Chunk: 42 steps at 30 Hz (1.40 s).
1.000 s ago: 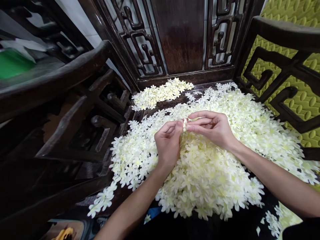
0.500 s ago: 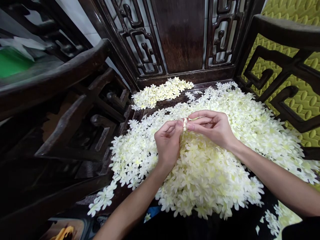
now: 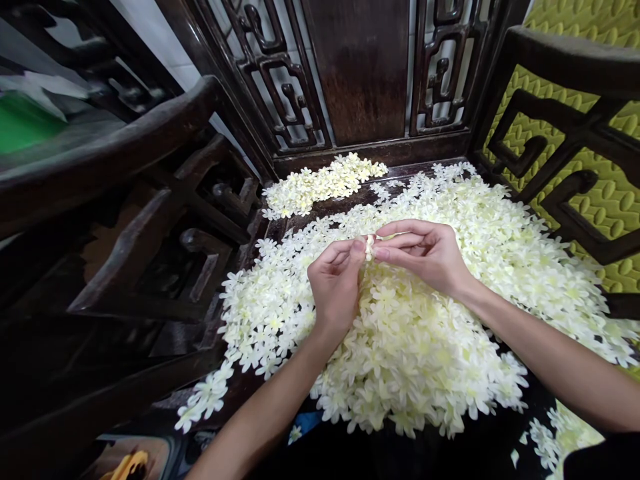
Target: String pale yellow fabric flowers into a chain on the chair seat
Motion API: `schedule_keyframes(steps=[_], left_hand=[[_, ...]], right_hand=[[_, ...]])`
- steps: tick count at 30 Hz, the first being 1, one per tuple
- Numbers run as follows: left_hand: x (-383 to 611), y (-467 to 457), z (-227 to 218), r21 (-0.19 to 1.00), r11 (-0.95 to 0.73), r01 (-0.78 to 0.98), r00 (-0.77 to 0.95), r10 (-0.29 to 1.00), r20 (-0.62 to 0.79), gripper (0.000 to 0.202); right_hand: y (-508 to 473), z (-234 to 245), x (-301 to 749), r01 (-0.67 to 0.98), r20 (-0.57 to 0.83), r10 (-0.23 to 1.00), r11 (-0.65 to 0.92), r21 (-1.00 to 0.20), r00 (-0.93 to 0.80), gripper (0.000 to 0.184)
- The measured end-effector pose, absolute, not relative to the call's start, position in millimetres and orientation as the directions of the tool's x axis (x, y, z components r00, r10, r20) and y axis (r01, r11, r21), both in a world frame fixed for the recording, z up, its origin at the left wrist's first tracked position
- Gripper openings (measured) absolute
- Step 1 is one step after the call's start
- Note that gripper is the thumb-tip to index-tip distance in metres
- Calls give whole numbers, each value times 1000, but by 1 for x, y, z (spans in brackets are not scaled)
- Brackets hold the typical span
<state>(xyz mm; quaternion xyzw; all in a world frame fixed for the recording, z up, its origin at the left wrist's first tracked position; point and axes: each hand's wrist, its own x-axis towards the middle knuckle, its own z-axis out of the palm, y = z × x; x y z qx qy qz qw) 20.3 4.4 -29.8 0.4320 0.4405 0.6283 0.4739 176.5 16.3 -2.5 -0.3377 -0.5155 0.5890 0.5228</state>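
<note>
The left hand (image 3: 336, 283) is pinching a small, knobbly, cream-white cluster (image 3: 369, 248) between its thumb and bent fingers, leaving no visible gap around it. The right hand (image 3: 425, 257) is meeting the cluster from the other side, its thumb tip reaching the edge and its index finger arching above with a slight space beneath; whether it is gripping the piece too cannot be told. The cluster is hovering above a thick, rounded heap of pale-yellow and white petalled flowers (image 3: 410, 360), which is bulging out between the forearms. Behind and around this, a broad, loose spread of white petalled flowers (image 3: 505, 240) is covering much of a dark brown wooden seat (image 3: 353, 202). Farther back, a narrow band of creamy-yellow flowers (image 3: 325, 185) is lying near the foot of a dark wooden back panel flanked by carved openwork (image 3: 363, 73). A curved, dark wooden armrest (image 3: 125, 153) is standing on the left, and an angular openwork wooden armrest (image 3: 555, 120) is rising on the right, with yellow-green, leaf-patterned padding (image 3: 617, 130) showing through its gaps.
</note>
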Motion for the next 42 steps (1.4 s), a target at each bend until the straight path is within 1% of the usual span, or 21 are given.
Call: schedule_keyframes(steps=[3,8,13,19,23,34,42], left_hand=[[20,4,-29,962,-156,-226,-168,979,119,21],[21,5,-31,959,-169,-227,-187,974,127,24],[21,5,-32,953,-177,-247,-176,975,135,21],[21,5,-31,962,-170,-215,-179,975,132,23],[21,5,-32,958,-170,-230,-176,976,131,21],[21,6,-34,956,-187,-228,-179,973,147,20],[20,6,-34,954,-184,-237,-180,973,143,19]], right_hand=[[17,-3,176,-280,146,963,79,-957,-227,34],[17,-5,176,-287,140,963,70,-955,-230,33],[17,-5,176,-308,149,960,71,-949,-238,30],[17,-6,176,-298,149,960,74,-952,-238,31],[17,-5,176,-308,159,958,80,-948,-239,30],[17,-3,176,-286,144,963,76,-955,-226,33],[16,-2,176,-300,130,966,59,-952,-223,34]])
